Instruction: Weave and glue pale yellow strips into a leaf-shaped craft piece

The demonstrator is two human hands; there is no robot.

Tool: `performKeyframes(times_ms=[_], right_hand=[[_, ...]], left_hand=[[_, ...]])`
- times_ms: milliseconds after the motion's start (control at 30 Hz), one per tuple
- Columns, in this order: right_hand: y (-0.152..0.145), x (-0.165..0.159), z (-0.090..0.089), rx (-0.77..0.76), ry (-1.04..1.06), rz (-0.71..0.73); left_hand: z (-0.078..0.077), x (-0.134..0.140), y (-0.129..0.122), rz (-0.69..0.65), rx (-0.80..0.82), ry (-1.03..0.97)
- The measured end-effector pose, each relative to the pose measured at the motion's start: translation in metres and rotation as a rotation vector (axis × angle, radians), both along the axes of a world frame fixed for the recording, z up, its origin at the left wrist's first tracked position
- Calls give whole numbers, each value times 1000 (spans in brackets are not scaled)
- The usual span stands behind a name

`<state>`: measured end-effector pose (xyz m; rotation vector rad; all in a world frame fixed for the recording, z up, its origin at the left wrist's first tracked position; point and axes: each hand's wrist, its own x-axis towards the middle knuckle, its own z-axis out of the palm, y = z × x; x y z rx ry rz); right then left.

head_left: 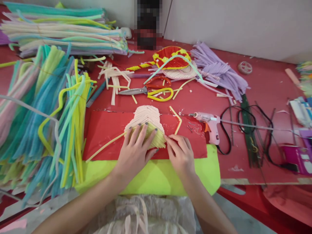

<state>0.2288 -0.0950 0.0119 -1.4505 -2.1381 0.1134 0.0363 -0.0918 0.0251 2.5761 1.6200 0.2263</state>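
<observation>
A flat piece made of rows of bent pipe cleaners (147,113), pale pink above and pale yellow below, lies on a red sheet (102,130). Across its yellow rows my left hand (135,146) rests with fingers spread, pressing down. One long pale yellow pipe cleaner (104,147) sticks out from the piece toward the lower left. At the lower right edge my right hand (180,151) pinches with thumb and forefinger; the tip of what it grips is mostly hidden. A short bent pale yellow pipe cleaner (179,120) lies just above that hand.
A pink glue gun (211,125) with a black cord lies to the right. Scissors (151,91) with red and yellow handles lie behind the sheet, near a red-and-yellow fan-shaped piece (170,57). Pipe cleaner bundles (46,84) crowd the left; purple ones (219,71) lie at the back right.
</observation>
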Motion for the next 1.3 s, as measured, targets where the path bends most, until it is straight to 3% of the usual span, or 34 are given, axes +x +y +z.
performKeyframes(times_ms=[233, 467, 767, 1033, 1300], right_hand=[[-12, -10, -2, 85, 41, -61], [-27, -25, -12, 60, 64, -29], [-26, -29, -20, 103, 60, -35], [-25, -33, -18, 99, 80, -12], [-21, -32, -25, 93, 93, -4]], left_hand=[[-2, 0, 0, 2, 27, -42], [-4, -1, -1, 5, 65, -65], [-17, -5, -5, -13, 156, -141], [-13, -6, -11, -24, 270, -147], [-29, -5, -3, -67, 246, -134]])
